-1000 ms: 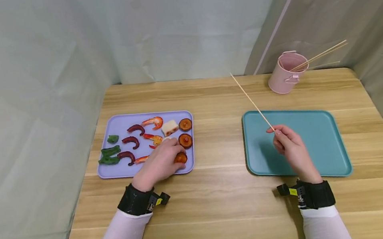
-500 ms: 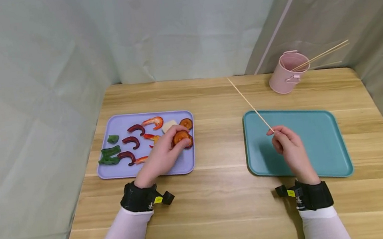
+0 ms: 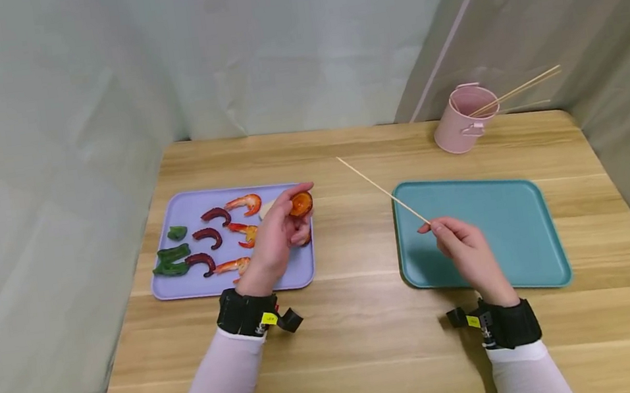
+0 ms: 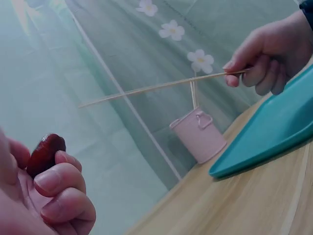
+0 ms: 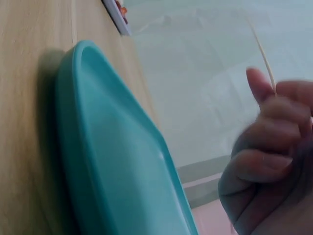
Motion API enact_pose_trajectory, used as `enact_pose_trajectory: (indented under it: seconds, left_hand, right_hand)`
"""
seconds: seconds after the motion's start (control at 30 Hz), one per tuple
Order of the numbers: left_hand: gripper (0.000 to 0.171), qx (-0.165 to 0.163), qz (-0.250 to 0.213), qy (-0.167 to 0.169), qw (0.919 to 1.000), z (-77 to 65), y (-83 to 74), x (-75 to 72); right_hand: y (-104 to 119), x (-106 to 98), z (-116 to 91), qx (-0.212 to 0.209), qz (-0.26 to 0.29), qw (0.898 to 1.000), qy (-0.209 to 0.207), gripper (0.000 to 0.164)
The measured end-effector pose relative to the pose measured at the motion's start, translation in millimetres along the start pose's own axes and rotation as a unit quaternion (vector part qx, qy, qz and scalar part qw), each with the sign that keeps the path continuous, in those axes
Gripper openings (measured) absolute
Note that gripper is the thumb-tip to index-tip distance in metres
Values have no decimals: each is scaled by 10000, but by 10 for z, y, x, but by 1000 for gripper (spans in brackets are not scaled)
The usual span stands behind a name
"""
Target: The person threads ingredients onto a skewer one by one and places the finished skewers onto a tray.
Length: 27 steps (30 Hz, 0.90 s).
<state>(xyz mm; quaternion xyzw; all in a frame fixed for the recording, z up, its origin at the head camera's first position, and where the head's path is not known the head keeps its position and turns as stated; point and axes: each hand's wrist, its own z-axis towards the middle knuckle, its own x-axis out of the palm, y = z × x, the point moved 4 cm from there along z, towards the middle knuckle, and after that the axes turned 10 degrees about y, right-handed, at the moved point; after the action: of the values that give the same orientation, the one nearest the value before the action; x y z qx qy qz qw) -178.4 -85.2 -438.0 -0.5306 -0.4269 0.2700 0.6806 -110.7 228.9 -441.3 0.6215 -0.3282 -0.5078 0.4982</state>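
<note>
Above the right side of the purple tray [image 3: 187,206], my left hand [image 3: 271,249] pinches a round brown mushroom [image 3: 301,204]. The left wrist view shows the mushroom [image 4: 46,154] side-on between thumb and fingers. My right hand [image 3: 468,252] grips the lower end of a thin wooden skewer [image 3: 379,188] over the teal tray [image 3: 504,225]. Its bare tip points up and left, towards the mushroom but apart from it. On the purple tray lie shrimps [image 3: 245,203], dark red curled tentacles [image 3: 208,238] and green pepper pieces [image 3: 173,252]. A white piece [image 3: 266,210] is partly hidden behind my left hand.
A pink bucket [image 3: 456,131] with several skewers [image 3: 528,89] leaning out stands at the back right, behind the teal tray. A strip of wooden table [image 3: 360,310] runs between the two trays. Pale curtains [image 3: 282,41] hang right behind the table.
My left hand has lifted the mushroom off the purple tray and turned it up, moving towards the back. The skewer's tip has swung left and lower; the right hand has shifted slightly left.
</note>
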Motion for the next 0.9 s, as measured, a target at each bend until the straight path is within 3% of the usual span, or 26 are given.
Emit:
enact_pose_trajectory:
  seconds: [0.2,0.43,0.6,0.77,0.9]
  left_hand:
    - [42,-102,282,-178,9994,-19,7,-68]
    - [42,-394,744,-351,9958,-18,76,-58]
    - [41,-273,1022,-433,9934,-8,58,-13]
    - [40,-243,842,-351,9955,-9,34,18]
    - [42,-288,968,-305,9944,-10,33,30]
  right_hand:
    - [-166,31,-10,-124,-168,9988,443,22]
    - [-119,89,-51,-389,-370,9947,882,19]
    - [-96,89,-63,-366,-377,9942,941,18]
    - [-87,74,-74,-382,-431,9938,956,18]
    - [-103,60,-85,-372,-469,9935,965,18]
